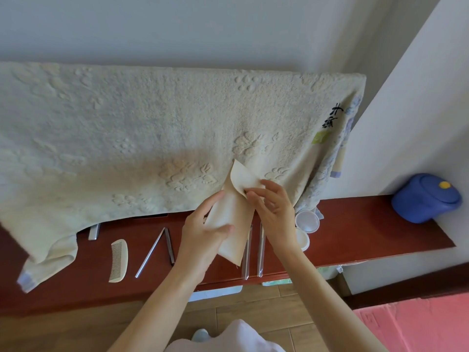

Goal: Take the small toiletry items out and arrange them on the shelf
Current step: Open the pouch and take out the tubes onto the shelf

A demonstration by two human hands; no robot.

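Note:
A cream cloth pouch point(234, 219) is held upright over the dark red shelf point(368, 224). My left hand point(203, 232) grips its lower body. At the pouch's mouth my right hand point(272, 207) pinches the raised flap, fingertips at the opening. Laid out on the shelf are a pale comb point(118, 260), a thin silver stick point(150, 252), a dark narrow stick point(170, 246), two clear-wrapped long items point(260, 252) partly behind my hands, and two small white round containers point(307, 221). What is inside the pouch is hidden.
A large cream towel point(127, 138) hangs over a rail and covers the back of the shelf; a small metal piece point(94, 231) peeks from under it. A blue lidded pot point(425, 198) stands at the shelf's right end. Tiled floor and a pink mat point(418, 326) lie below.

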